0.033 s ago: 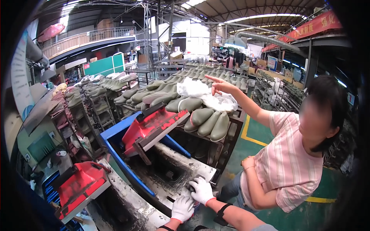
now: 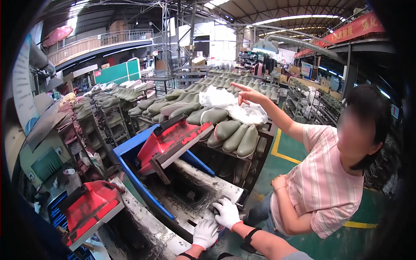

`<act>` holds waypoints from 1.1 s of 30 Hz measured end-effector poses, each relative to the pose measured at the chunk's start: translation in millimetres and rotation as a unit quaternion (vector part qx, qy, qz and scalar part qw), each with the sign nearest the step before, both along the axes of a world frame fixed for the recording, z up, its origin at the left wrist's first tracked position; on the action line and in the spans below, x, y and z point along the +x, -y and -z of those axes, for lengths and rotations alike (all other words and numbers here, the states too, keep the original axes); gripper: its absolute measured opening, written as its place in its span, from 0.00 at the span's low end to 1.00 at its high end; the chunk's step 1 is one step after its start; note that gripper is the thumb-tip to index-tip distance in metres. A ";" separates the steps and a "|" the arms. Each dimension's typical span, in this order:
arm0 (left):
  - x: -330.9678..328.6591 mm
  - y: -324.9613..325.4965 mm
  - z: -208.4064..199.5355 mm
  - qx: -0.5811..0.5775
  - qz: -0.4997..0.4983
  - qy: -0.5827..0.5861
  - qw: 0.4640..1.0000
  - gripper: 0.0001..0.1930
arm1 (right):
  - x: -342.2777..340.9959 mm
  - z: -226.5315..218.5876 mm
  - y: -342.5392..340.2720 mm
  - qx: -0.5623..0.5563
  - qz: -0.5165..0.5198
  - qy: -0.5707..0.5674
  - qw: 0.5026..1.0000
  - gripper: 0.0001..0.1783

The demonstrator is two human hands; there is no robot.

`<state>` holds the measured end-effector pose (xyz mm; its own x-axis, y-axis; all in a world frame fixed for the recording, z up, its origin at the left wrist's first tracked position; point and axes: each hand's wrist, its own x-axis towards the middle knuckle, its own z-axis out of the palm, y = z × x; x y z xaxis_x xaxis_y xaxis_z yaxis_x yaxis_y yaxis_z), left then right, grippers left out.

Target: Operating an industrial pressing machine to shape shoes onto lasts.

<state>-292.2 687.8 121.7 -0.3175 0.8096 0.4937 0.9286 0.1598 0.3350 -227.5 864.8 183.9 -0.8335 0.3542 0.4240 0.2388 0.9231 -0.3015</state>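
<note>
Both my hands wear white knit gloves with red cuffs and rest at the near end of a blue-framed machine (image 2: 162, 207). My left hand (image 2: 205, 234) lies palm down on the machine's near edge, its fingers stretched out. Just right of it and a little farther off, my right hand (image 2: 227, 213) has its fingers spread over the worn metal top (image 2: 227, 189), beside a small dark part I cannot make out. A dark recess (image 2: 190, 196) opens in that top. Above it a raised red cover (image 2: 173, 143) stands tilted. No held object shows in either hand.
A second machine with a red cover (image 2: 93, 210) stands at left. Behind, a rack carries several olive-green shoes (image 2: 247, 142) and white plastic sheeting (image 2: 234, 106). At right a person in a pink striped shirt (image 2: 316, 177) points toward the rack. A yellow line (image 2: 281, 157) marks the green floor.
</note>
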 end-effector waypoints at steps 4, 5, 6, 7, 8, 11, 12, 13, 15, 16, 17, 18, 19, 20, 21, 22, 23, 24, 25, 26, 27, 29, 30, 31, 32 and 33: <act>0.4 -6.8 -9.2 0.003 0.011 0.003 1.000 0.20 | 1.2 2.3 -8.1 -0.007 0.011 0.030 0.999 0.28; -3.2 -10.2 -8.8 -0.014 0.008 0.005 1.000 0.20 | -1.2 0.4 -9.7 0.000 0.005 0.000 1.000 0.26; -2.3 -10.1 -8.3 -0.032 0.009 0.009 0.999 0.21 | -0.3 -0.2 -9.5 0.006 0.002 -0.028 1.000 0.25; -1.0 -7.8 -10.4 -0.020 0.000 0.000 1.000 0.21 | -1.7 -5.5 -9.2 0.005 -0.015 -0.037 0.999 0.25; -2.3 -5.1 -6.3 -0.013 -0.004 0.002 1.000 0.21 | -4.0 -10.3 -4.7 0.003 -0.022 -0.037 0.999 0.24; -0.4 -1.4 11.8 -0.027 -0.045 0.009 0.999 0.24 | -8.7 -4.7 -0.4 0.001 -0.037 -0.033 0.999 0.25; -4.2 -6.7 17.4 -0.054 -0.025 0.032 0.998 0.24 | -6.5 -0.8 -5.0 0.003 -0.033 -0.033 0.999 0.26; -2.3 -4.1 15.5 -0.054 -0.015 0.020 0.998 0.24 | -1.9 2.5 -4.4 0.016 -0.021 -0.036 0.999 0.26; 1.7 3.9 12.7 -0.040 -0.011 0.012 0.999 0.23 | 1.7 8.7 1.5 0.017 -0.014 -0.034 0.999 0.27; 4.8 2.4 6.8 -0.025 -0.011 0.016 0.999 0.23 | 3.8 4.6 1.4 0.007 -0.011 -0.029 0.999 0.27; 7.9 7.1 7.1 0.005 -0.023 -0.003 1.000 0.22 | 2.4 -0.6 6.1 -0.024 -0.013 -0.030 0.999 0.27; -3.8 -14.2 -8.5 -0.016 -0.018 0.036 0.999 0.23 | -6.9 -15.9 -12.6 -0.025 -0.007 -0.007 1.000 0.26; -0.9 -9.2 -4.4 -0.007 -0.016 0.009 1.000 0.23 | -3.1 -11.3 -7.5 -0.013 -0.011 -0.016 1.000 0.26; 5.4 2.8 1.8 0.002 -0.014 -0.018 1.000 0.24 | 3.7 -3.1 4.2 0.000 -0.015 -0.025 1.000 0.26; 7.1 12.8 2.9 -0.032 -0.001 0.007 0.999 0.24 | 5.9 1.9 12.7 -0.020 -0.016 -0.019 0.999 0.26; 4.1 8.1 4.2 -0.053 0.000 0.024 0.998 0.25 | 4.5 3.9 8.4 -0.014 -0.012 -0.014 1.000 0.26; -1.2 -4.3 5.7 -0.026 -0.001 0.008 1.000 0.25 | 0.6 4.3 -3.4 -0.006 -0.008 -0.023 1.000 0.26; -2.1 -6.4 8.4 -0.009 -0.005 -0.002 1.000 0.26 | -1.1 2.7 -5.6 -0.007 -0.006 -0.026 1.000 0.26; 0.2 -7.7 8.0 0.000 -0.014 -0.027 1.000 0.26 | -2.3 2.9 -8.8 0.002 -0.017 -0.052 0.998 0.25; 0.2 -4.9 10.8 -0.017 -0.023 -0.007 1.000 0.27 | -3.5 -0.1 -6.9 0.021 -0.021 -0.059 0.998 0.24; -2.1 -5.3 10.1 -0.012 -0.024 0.004 1.000 0.26 | -7.2 -6.7 -5.9 0.004 -0.026 -0.054 0.998 0.23; 2.4 0.8 0.1 -0.034 -0.025 0.039 0.998 0.24 | -4.6 -11.9 1.5 -0.021 -0.030 -0.052 0.998 0.21; 2.3 -1.8 -8.3 -0.052 -0.030 0.054 0.997 0.22 | -6.1 -18.9 -1.3 -0.020 -0.037 -0.064 0.997 0.21; 1.3 -4.5 4.0 -0.051 -0.046 0.014 0.998 0.22 | -8.8 -13.5 -0.7 0.024 -0.036 -0.114 0.993 0.19; 4.5 -13.2 -8.9 -0.032 -0.042 -0.051 0.997 0.24 | -6.9 -4.5 -12.2 0.034 -0.040 -0.115 0.992 0.19; 2.2 -8.2 -2.4 -0.030 -0.022 -0.018 0.999 0.24 | -3.2 -3.5 -5.9 0.019 -0.032 -0.085 0.996 0.19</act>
<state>-290.0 696.0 124.1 -0.3369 0.8236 0.4563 0.9314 0.2204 0.2898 -230.7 870.8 187.4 -0.7688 0.2838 0.5731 0.1273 0.9461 -0.2978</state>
